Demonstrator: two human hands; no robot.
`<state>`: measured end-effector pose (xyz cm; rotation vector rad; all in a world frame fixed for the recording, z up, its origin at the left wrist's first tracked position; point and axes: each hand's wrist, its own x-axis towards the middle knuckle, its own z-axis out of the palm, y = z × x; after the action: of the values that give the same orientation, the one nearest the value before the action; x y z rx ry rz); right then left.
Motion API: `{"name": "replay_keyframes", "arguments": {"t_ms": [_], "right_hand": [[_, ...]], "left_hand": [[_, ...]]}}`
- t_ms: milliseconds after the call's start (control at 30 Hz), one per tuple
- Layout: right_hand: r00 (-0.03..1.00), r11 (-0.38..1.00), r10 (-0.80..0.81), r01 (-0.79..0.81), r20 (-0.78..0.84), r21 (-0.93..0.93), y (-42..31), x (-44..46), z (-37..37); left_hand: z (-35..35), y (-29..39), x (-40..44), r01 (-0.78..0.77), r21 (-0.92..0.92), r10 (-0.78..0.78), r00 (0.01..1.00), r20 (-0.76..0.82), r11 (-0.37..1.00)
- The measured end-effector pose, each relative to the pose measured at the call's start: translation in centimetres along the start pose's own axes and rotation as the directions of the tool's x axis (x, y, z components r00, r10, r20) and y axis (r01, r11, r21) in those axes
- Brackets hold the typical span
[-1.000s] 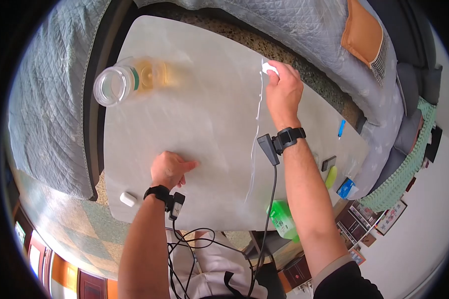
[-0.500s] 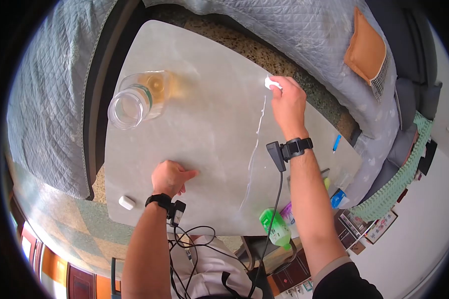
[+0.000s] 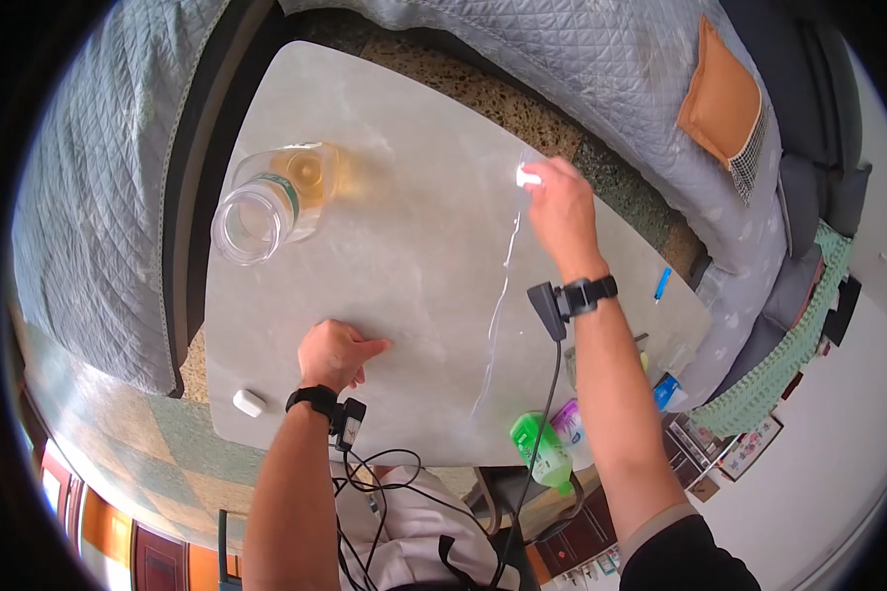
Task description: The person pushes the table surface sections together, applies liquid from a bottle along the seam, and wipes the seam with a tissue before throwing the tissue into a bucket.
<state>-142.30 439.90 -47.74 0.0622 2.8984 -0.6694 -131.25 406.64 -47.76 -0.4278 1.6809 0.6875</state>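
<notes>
My right hand (image 3: pixel 564 212) pinches a small white wad (image 3: pixel 528 177) near the far right edge of the grey table (image 3: pixel 394 236). A thin white streak (image 3: pixel 508 258) of liquid runs from below the wad toward the near edge. My left hand (image 3: pixel 337 353) rests closed on the table, thumb pointing right, with nothing visible in it. Black straps with small devices sit on both wrists. A clear jar (image 3: pixel 276 202) with yellowish liquid at its base stands at the left.
A white case (image 3: pixel 249 402) lies at the near left corner. Along the near right are a green bottle (image 3: pixel 542 451), a purple-labelled bottle (image 3: pixel 570 426), a blue packet (image 3: pixel 666 392) and a blue pen-like item (image 3: pixel 662 285). Quilted sofas border the table; a black cable hangs from my right wrist.
My right hand with the white wad first shifted nearer in view as the view moved, then slid slightly left over the top of the streak. My left hand has stayed in place on the table.
</notes>
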Motion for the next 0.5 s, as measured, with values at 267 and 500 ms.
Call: {"name": "replay_keyframes", "arguments": {"t_ms": [267,500], "right_hand": [[0.999,0.998,0.01,-0.008,-0.041,0.058,-0.5,-0.3,-1.0],[0.966,0.992,0.124,-0.126,0.228,-0.006,-1.1,-7.2,-0.8]], "left_hand": [[0.1,0.1,0.1,0.019,0.035,-0.019,1.0,0.006,0.999],[0.3,0.0,0.2,0.011,-0.032,-0.011,1.0,0.001,0.999]]}}
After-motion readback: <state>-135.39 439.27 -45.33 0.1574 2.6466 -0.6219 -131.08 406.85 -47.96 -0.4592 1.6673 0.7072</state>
